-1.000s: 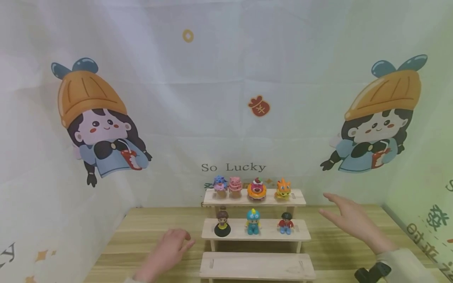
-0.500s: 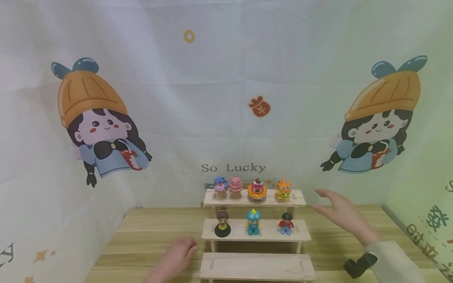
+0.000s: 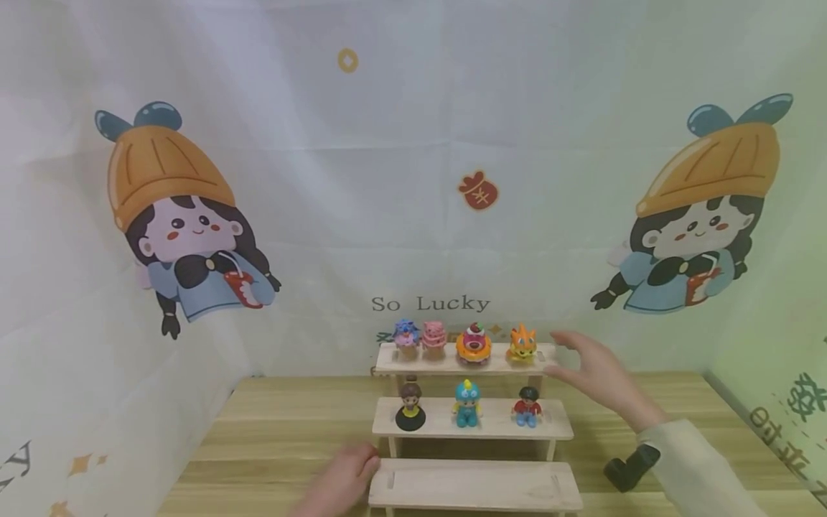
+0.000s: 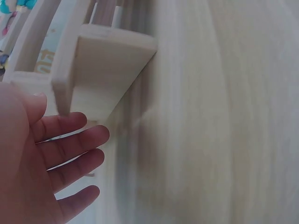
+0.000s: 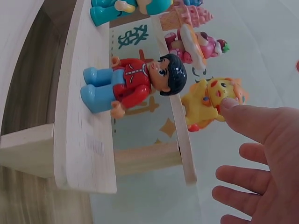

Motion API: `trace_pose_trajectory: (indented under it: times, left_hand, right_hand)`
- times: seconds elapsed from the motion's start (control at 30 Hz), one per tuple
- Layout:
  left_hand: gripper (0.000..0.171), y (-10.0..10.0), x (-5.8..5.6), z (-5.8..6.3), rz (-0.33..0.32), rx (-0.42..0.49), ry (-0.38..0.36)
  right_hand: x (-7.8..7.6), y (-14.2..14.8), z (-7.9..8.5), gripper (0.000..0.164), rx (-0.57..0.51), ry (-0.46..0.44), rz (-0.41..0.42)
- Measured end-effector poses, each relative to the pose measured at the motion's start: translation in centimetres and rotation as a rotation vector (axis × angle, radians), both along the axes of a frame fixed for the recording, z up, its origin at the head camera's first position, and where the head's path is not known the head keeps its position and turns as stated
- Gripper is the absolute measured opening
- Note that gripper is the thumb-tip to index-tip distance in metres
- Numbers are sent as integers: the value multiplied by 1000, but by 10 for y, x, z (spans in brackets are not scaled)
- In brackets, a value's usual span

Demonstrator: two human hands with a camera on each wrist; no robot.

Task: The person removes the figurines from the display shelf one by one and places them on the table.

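A three-tier light wooden stand [image 3: 474, 485] faces me. Beside the left end of its lowest shelf is my left hand [image 3: 342, 477]; in the left wrist view its loosely spread fingers [image 4: 77, 142] lie right by the board's corner, holding nothing. My right hand [image 3: 597, 373] reaches to the right end of the top shelf, thumb and fingers spread. It is nearest a yellow figurine with an orange spiky hood [image 3: 522, 345]. In the right wrist view the thumb [image 5: 247, 116] overlaps that yellow figurine [image 5: 203, 100]. On the middle shelf below sits a black-haired toy figure in a red jacket [image 5: 135, 84].
Along the top shelf also stand a blue figurine [image 3: 406, 337], a pink ice-cream-cone figurine [image 3: 434, 339] and a bear in an orange ring [image 3: 474, 346]. The middle shelf bears a brown-haired doll [image 3: 410, 406] and a teal-suited figure [image 3: 466, 406]. A printed cloth backdrop [image 3: 310, 215] surrounds the wooden table [image 3: 258, 424].
My right hand has moved left, up to the top shelf's right end. The left hand has come right and slightly down, to the lowest shelf's left end. The figures have stayed on their shelves.
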State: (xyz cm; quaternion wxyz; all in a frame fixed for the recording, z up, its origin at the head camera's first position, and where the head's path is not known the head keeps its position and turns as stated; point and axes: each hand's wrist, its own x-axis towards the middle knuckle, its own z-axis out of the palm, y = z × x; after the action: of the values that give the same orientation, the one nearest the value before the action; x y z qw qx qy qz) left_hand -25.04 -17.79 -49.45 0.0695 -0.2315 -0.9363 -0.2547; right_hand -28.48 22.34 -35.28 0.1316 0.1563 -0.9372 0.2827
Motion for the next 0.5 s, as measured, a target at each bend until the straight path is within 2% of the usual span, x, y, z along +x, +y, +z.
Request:
trace_pose_trajectory:
  times: [0.23, 0.5]
  left_hand:
    - [19, 6, -4, -7, -34, 40, -48]
    - [20, 10, -1, -6, 21, 29, -101]
  right_hand:
    - [-9, -9, -2, 61, -47, -1, 17]
    - [-17, -17, -1, 47, -101, 55, 48]
